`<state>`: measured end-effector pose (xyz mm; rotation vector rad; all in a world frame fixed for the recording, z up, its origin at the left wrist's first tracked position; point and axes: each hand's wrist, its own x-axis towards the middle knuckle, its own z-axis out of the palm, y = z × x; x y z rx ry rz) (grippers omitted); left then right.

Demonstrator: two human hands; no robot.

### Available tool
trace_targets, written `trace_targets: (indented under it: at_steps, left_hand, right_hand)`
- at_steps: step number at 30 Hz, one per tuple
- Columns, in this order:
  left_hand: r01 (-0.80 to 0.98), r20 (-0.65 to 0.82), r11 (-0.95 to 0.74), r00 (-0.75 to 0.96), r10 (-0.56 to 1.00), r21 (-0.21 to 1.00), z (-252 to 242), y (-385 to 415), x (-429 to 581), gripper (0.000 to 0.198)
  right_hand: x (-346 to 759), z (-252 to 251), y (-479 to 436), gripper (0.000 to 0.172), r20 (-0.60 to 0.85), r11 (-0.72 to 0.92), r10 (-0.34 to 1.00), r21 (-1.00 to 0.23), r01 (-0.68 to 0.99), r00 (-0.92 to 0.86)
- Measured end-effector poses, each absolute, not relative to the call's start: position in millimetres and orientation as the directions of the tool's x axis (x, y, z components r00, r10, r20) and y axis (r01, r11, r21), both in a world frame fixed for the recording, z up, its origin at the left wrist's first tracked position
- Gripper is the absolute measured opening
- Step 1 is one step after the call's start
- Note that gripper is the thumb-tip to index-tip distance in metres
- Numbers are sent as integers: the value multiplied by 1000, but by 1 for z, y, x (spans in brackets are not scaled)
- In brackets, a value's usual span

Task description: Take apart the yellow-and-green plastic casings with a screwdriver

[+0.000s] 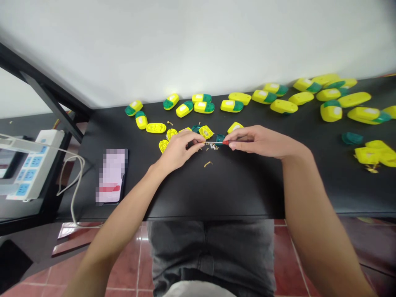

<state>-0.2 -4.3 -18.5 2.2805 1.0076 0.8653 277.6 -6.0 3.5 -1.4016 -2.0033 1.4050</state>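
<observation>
Right hand (256, 139) grips the red handle of a small screwdriver (226, 142) between thumb and fingers, thin metal shaft pointing left, roughly level, above the middle of the black desk (216, 189). Left hand (181, 148) has thumb and forefinger brought together at the shaft's tip; cannot tell whether they pinch the tip itself, a tiny part on it, or nothing. Just beyond the shaft: an open yellow shell (206, 132), with a dark green cover (220, 139) near the right hand's fingertips. Small white and brass-coloured parts (213, 146) lie loose beneath the shaft, and one bent brass-coloured strip (208, 163) sits apart, nearer the desk's front edge. More open yellow shells are around the left hand, one long shell (156, 128) lying behind it with its inside up. Yellow-and-green casings (204, 107) spread along the back of the desk near the white wall (198, 45), thickest at right. Far right: a loose green cover (352, 138), and near it a pile of yellow shells (375, 153) with brass-coloured bits at its front. Left side: phone (113, 175) lying flat, screen lit, then a white cable and a white power strip (35, 165) with blue sockets.
</observation>
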Motion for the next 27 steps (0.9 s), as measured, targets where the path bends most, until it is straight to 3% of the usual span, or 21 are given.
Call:
trace_targets:
  at_steps: [5,8,13,17,20,27]
  left_hand:
    - [493,335,-587,509,793,642,-21,-2,-1,8]
    - [502,336,-581,497,800,640,-22,-2,-2,7]
    - [494,327,-575,501,802,653,-22,-3,-1,7]
    - [501,323,-570,497,805,651,-23,-2,-1,6]
    - [494,341,-575,487,804,652,-23,-2,-1,4]
    - [499,331,-569,488,808,654,-21,-2,-1,5]
  right_hand:
    - [275,7,-7,48,-228,124,838,-805,580,-496]
    - [273,10,-8,53,-232,163,826,-775,611,-514]
    - [273,7,-9,38,-143,129,886,-837,531,-442]
    - [274,7,-9,41,-152,136,882,-824,549,-447]
    - [274,8,-9,52,-162,165,878,-781,602,-451]
    - [274,8,-9,45,-176,159,864,-793,588,-472]
